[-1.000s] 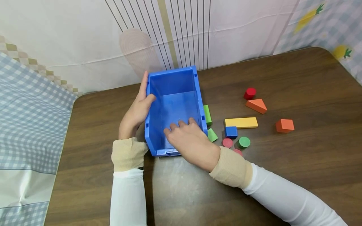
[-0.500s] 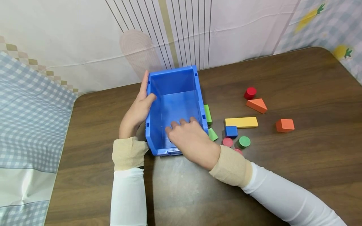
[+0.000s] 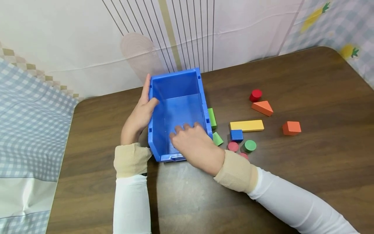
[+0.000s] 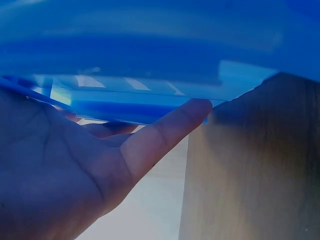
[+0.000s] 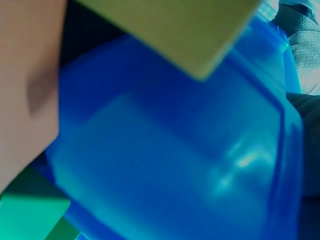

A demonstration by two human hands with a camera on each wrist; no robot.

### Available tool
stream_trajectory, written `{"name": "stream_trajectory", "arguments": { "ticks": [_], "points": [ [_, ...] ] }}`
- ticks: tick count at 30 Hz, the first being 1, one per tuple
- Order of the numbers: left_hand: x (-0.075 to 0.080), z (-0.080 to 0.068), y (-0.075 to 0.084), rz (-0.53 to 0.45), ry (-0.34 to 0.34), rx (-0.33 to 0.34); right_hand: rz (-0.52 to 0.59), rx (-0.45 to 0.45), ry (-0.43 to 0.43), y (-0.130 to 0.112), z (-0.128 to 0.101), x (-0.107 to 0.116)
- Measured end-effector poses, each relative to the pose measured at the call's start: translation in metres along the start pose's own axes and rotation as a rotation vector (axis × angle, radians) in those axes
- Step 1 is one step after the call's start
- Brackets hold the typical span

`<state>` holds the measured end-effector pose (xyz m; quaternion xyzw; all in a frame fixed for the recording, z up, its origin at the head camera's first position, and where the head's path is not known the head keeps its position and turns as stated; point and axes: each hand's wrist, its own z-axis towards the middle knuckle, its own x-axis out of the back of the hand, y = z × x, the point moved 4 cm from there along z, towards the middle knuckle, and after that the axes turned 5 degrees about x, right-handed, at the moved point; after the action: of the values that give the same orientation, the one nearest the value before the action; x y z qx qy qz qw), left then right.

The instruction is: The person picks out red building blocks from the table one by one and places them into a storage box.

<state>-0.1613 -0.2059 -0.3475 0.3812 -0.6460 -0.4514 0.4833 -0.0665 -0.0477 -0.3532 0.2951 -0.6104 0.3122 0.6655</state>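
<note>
A blue plastic bin (image 3: 175, 76) stands near the back of the table. My left hand (image 3: 137, 118) holds its left wall, thumb (image 4: 167, 132) at the wall and the other fingers along the outside. My right hand (image 3: 195, 148) lies across the front right corner, fingers bent down inside the bin; its thumb is hidden beneath. The bin's blue wall (image 5: 165, 165) fills most of the right wrist view, without the right fingertips. Two light green blocks lie beside the right wall, a long one (image 3: 212, 118) and a smaller one (image 3: 217, 139).
To the right lie a yellow bar (image 3: 246, 125), a blue block (image 3: 236, 136), a green cylinder (image 3: 250, 146), a pink cylinder (image 3: 233, 146), a red cylinder (image 3: 255, 95), an orange wedge (image 3: 262, 108) and an orange cube (image 3: 291, 128). A printed cloth (image 3: 96, 42) hangs behind the table.
The head view has shifted slightly, so everything appears a little further left. Both hands keep their places on the bin, and the blocks have not moved.
</note>
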Motion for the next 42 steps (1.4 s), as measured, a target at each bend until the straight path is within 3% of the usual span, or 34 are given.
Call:
{"name": "stream_trajectory", "arguments": {
  "ticks": [21,42],
  "points": [
    [0.000,0.000,-0.001,-0.013,-0.005,0.008,-0.021,0.013,0.028,-0.002,-0.002,-0.001],
    [0.000,-0.002,0.000,-0.004,-0.015,0.012,0.034,0.111,0.075,0.000,-0.006,0.010]
  ]
}}
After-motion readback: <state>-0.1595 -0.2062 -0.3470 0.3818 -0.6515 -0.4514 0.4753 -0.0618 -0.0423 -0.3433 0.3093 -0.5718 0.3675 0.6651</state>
